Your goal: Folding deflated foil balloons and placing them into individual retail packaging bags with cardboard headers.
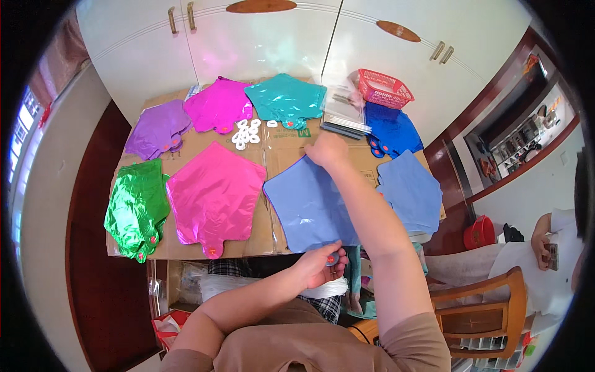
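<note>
**Two hands on a light blue foil balloon**

A flat light blue foil balloon (308, 204) lies on the cardboard-covered tabletop (273, 155), toward its near edge and right of centre. The left hand (321, 265) pinches the balloon's valve tab at the near edge, fingers closed round it. The right hand (327, 150) rests on the balloon's far corner; whether it grips the foil or only presses it flat is hard to tell.

Just left lies a pink balloon (215, 197), then a green balloon (137, 208) at the left edge. A second light blue balloon (410, 191) sits at the right edge. Along the far edge are a purple balloon (158, 128), a magenta balloon (218, 104), a teal balloon (286, 99) and a red basket (384, 88), with small white rings (246, 134) near the centre.
</note>
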`<state>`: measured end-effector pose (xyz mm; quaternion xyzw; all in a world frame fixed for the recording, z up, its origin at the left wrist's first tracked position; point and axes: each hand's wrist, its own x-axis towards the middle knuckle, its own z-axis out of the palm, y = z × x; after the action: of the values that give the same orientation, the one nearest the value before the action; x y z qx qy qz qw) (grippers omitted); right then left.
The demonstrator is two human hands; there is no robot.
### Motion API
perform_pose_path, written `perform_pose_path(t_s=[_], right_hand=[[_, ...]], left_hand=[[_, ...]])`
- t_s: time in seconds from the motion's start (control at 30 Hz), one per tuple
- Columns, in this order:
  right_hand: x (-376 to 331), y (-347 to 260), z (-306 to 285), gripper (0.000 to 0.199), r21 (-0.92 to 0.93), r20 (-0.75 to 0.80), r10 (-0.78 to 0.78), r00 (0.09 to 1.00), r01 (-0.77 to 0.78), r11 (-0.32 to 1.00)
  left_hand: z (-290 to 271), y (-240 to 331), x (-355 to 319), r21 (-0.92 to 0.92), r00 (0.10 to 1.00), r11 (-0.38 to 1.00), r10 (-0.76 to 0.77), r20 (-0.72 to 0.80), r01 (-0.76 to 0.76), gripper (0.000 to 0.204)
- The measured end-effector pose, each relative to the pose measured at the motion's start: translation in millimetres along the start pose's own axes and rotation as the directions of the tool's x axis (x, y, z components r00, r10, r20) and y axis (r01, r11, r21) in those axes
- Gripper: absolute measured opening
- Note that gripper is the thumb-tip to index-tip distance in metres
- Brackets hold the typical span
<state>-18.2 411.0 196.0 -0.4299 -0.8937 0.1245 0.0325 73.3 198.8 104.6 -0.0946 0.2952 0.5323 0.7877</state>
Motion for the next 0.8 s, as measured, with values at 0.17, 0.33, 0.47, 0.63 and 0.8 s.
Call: perform_pose_path(t_s=[0.17, 0.33, 0.47, 0.63, 0.8], right_hand=[[32.9, 47.5, -3.0, 0.057, 0.342, 0.077, 0.027, 0.997, -0.052, 0.938], [25.8, 85.6, -50.4, 0.047, 0.475, 0.012, -0.012, 1.0, 0.005, 0.88], [19.4, 122.5, -59.2, 0.039, 0.538, 0.016, 0.009, 1.0, -0.016, 0.843], [12.8, 121.7, -54.6, 0.036, 0.442, -0.026, -0.021, 0.999, 0.031, 0.896], [22.6, 106.7, -50.8, 0.036, 0.406, -0.045, -0.08, 0.996, 0.091, 0.91]], left_hand=[[-0.8, -0.2, 0.0, 0.021, 0.999, 1.0, -0.016, 0.029, 0.016, 0.026], [-3.5, 0.9, -3.0, 0.022, 0.998, 1.0, 0.003, 0.065, -0.004, 0.024], [-2.4, 1.4, -3.3, 0.011, 0.997, 1.0, -0.002, 0.077, 0.001, 0.022], [-3.7, 1.9, -6.0, 0.035, 0.995, 0.999, -0.003, 0.104, -0.001, 0.021], [-14.5, 2.6, -11.1, 0.061, 0.975, 0.998, -0.044, 0.218, 0.031, 0.032]])
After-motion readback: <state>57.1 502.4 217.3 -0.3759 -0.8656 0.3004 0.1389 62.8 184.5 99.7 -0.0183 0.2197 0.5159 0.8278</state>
